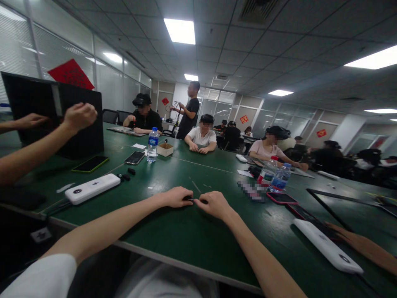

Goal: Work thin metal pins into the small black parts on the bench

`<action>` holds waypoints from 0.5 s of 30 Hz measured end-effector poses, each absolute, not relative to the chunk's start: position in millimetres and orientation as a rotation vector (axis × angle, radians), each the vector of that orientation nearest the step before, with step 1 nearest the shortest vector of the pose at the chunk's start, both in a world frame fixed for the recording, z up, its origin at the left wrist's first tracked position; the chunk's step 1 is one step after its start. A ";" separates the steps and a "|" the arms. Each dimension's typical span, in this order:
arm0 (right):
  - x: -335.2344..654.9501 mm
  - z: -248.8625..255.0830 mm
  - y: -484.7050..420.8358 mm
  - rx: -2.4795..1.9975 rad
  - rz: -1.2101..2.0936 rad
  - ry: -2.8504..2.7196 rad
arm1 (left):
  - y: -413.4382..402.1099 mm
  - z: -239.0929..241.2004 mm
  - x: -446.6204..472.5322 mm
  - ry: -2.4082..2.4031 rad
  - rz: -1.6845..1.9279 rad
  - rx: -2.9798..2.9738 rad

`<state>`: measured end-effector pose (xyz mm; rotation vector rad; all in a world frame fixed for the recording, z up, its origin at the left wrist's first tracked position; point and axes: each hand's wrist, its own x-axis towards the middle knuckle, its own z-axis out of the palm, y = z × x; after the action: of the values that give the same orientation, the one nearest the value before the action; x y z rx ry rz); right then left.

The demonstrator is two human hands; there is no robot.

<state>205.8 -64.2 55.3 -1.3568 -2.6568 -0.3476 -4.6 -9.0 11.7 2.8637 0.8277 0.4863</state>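
A small dark object point(194, 201) is lying low over the green counter point(173, 231), pinched between the left hand point(177, 197) and the right hand point(214, 204). It is looking thin and black, running roughly level from one hand's fingertips to the other's. Only a short stretch is showing between them; the hands are hiding its ends, and it is too small to tell what it is.
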 end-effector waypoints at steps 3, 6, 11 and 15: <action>218.5 57.1 -58.3 -1.484 -0.402 -2.630 | -7.8 11.3 -4.4 0.840 0.456 2.842; 222.7 57.1 -55.4 -1.556 -0.408 -2.624 | -6.6 10.7 -4.7 0.834 0.453 2.831; 216.6 56.7 -57.6 -1.567 -0.335 -2.682 | -5.5 9.8 -5.8 0.816 0.472 2.820; 215.8 58.9 -59.7 -1.601 -0.308 -2.681 | -5.3 9.1 -5.9 0.807 0.484 2.824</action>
<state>215.8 -59.7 58.9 -1.6011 -2.6813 -0.3080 -5.9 -5.3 9.1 2.8237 0.8075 0.4845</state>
